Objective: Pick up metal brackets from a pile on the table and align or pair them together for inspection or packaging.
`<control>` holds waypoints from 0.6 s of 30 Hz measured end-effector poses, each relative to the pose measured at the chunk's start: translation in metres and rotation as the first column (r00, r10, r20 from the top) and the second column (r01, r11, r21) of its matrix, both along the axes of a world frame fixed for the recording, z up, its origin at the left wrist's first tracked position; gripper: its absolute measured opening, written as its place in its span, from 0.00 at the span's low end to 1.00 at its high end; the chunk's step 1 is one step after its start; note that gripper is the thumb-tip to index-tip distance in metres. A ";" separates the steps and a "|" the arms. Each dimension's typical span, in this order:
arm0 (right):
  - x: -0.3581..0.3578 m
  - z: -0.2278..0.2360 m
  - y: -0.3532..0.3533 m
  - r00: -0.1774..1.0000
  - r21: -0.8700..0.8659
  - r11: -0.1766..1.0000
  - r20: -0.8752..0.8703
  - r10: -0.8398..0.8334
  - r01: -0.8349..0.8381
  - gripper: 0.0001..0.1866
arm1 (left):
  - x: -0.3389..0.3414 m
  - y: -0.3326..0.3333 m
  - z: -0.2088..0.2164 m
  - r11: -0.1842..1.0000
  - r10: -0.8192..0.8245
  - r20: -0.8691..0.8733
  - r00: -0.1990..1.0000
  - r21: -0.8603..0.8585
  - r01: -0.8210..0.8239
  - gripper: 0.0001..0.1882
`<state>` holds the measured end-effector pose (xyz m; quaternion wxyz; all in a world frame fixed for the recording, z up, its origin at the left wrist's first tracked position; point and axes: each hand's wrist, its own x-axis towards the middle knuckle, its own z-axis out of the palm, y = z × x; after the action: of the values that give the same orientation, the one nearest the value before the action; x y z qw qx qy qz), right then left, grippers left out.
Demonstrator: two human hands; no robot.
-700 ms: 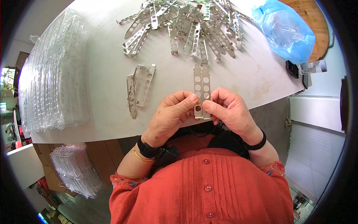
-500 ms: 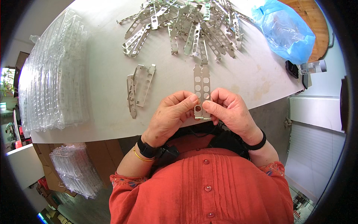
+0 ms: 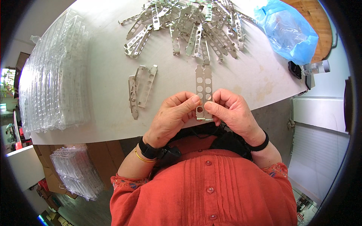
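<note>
Two metal slot brackets with holes are side by side in the middle of the frame. The left hand and right hand pinch their lower ends. They look light, stiff, maybe slippery; the long edges seem best to hold.

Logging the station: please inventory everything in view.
Held brackets: two, silver, side by side, centre
Loose brackets: at least two, silver, left of them
Bracket pile: uncounted, silver, table's far middle
Table: one, whitish, centre
Plastic packs: two stacks, clear, table's left and below
Bag: one, blue, table's far right
Bottle: one, clear, right edge
Cardboard: uncounted, brown, below table's left
Shirt: one, red, bottom
Left hand: one, bare, on brackets
Right hand: one, bare, on brackets
</note>
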<state>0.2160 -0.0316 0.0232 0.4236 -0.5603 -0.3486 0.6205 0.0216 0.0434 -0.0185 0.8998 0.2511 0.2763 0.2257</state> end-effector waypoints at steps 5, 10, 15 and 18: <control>-0.001 0.002 0.000 1.000 -0.008 1.000 0.009 0.002 -0.002 0.10 | 0.000 0.000 -0.001 1.000 -0.006 -0.007 1.000 0.005 0.006 0.10; 0.000 0.001 0.000 1.000 -0.006 1.000 0.007 0.007 -0.007 0.10 | 0.001 -0.001 -0.001 1.000 0.002 0.013 1.000 -0.013 -0.001 0.10; 0.000 0.000 0.000 1.000 -0.005 1.000 0.002 0.010 -0.010 0.10 | 0.001 0.000 -0.002 1.000 0.009 0.023 1.000 -0.006 -0.008 0.09; 0.000 0.000 0.000 1.000 -0.006 1.000 0.007 0.009 -0.009 0.10 | 0.002 -0.001 0.002 1.000 0.010 0.029 1.000 -0.008 -0.010 0.09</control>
<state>0.2157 -0.0318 0.0234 0.4179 -0.5622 -0.3508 0.6214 0.0234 0.0425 -0.0165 0.9036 0.2427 0.2654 0.2328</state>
